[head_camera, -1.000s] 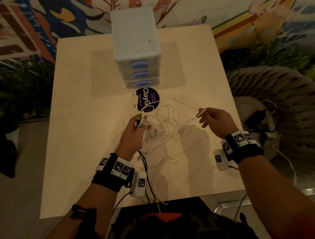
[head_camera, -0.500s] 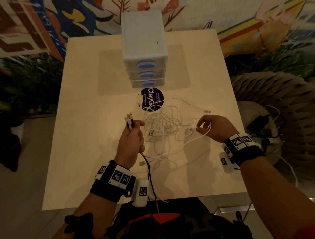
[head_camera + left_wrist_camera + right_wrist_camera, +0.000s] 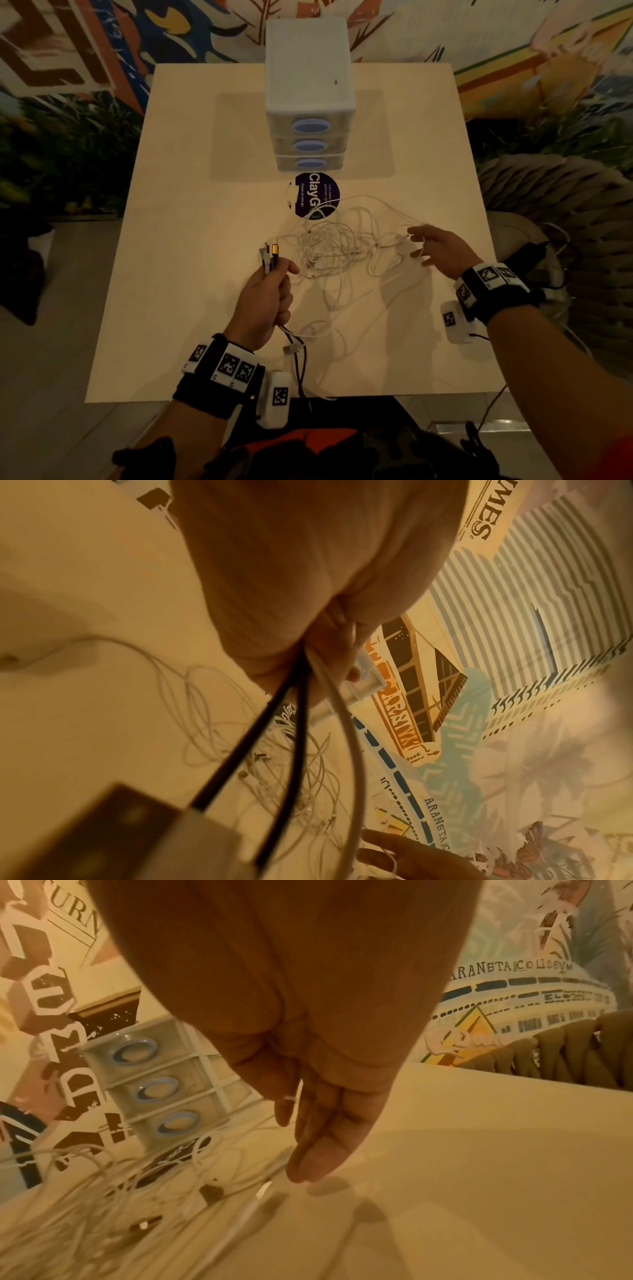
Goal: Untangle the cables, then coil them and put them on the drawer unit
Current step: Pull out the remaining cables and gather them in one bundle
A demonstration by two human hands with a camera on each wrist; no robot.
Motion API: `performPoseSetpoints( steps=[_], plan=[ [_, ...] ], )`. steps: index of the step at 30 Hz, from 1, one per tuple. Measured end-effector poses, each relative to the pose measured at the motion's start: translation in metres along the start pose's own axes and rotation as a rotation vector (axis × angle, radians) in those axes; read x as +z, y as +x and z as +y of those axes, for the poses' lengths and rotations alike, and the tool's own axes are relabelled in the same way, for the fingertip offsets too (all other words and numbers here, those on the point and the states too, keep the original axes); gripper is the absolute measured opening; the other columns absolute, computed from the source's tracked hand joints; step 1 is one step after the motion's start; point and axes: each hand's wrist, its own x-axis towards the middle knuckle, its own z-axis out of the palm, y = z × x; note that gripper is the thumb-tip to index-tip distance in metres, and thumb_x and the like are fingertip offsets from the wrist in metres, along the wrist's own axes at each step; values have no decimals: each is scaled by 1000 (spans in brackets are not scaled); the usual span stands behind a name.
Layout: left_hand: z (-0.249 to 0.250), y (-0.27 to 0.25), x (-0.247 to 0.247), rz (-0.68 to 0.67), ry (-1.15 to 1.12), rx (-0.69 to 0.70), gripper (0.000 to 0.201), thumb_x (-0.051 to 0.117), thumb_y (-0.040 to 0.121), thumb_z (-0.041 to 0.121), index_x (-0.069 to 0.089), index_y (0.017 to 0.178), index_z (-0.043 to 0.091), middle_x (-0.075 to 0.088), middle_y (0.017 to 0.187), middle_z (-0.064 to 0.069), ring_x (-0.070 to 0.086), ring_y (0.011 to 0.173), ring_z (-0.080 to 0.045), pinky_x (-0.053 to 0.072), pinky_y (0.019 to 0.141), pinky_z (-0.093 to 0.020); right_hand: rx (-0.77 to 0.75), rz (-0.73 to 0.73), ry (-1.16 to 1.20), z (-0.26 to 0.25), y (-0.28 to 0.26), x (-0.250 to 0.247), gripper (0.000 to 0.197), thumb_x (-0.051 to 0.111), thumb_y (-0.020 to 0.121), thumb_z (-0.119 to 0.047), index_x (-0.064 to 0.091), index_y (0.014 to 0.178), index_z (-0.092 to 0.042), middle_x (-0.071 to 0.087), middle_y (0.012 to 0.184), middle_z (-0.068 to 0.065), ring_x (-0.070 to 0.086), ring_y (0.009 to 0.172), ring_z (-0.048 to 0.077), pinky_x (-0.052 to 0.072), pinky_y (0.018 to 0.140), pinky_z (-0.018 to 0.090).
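The white cables (image 3: 337,245) lie in a loose tangled heap of thin loops on the tabletop (image 3: 178,240), just in front of the drawer unit (image 3: 308,92). The drawer unit is white, with three stacked drawers bearing blue oval handles; its top is bare. A dark cable bundle (image 3: 270,255) with a gold-tipped plug stands upright left of the heap, gripped in the left hand (image 3: 265,305).

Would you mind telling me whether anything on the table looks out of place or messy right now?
Yes: the white cables lie in a knotted heap mid-table, loops spilling over the purple sticker. Strands trail over the table's near edge. The left hand grips a bundle of plugs; the drawer unit holds nothing on top yet.
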Motion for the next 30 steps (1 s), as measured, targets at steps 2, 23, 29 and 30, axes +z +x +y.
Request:
performPoseSetpoints(
  steps=[2, 23, 29, 30],
  plan=[
    [-3, 0, 1, 10, -26, -3, 28, 41, 110, 30, 57, 96, 12, 22, 61, 3, 13, 45, -9, 16, 42, -20, 2, 36, 72, -7, -6, 9, 25, 52, 103, -15, 63, 125, -21, 64, 124, 13, 68, 94, 29, 55, 82, 46],
    [-27, 2, 52, -602, 1149, -22, 36, 50, 104, 44, 72, 93, 17, 62, 79, -3, 56, 71, -19, 40, 69, -35, 43, 22, 281, -36, -16, 33, 42, 63, 92, -5, 51, 126, -25, 50, 81, 10, 39, 48, 15, 32, 43, 25],
    [-29, 2, 47, -554, 886, -60, 38, 72, 86, 58, 70, 101, 23, 67, 74, 15, 62, 66, -4, 48, 67, -25, -17, -28, 278, -25, -23, 30, 49, 58, 94, 1, 50, 133, -27, 48, 90, 11, 44, 53, 14, 37, 46, 26],
    [-31, 4, 46, -553, 914, -43, 41, 77, 81, 58, 67, 107, 28, 72, 91, 13, 67, 82, -6, 52, 79, -28, -23, -36, 295, -25, -23, 30, 48, 56, 95, 2, 50, 133, -27, 49, 92, 11, 44, 52, 12, 38, 46, 25]
  ],
)
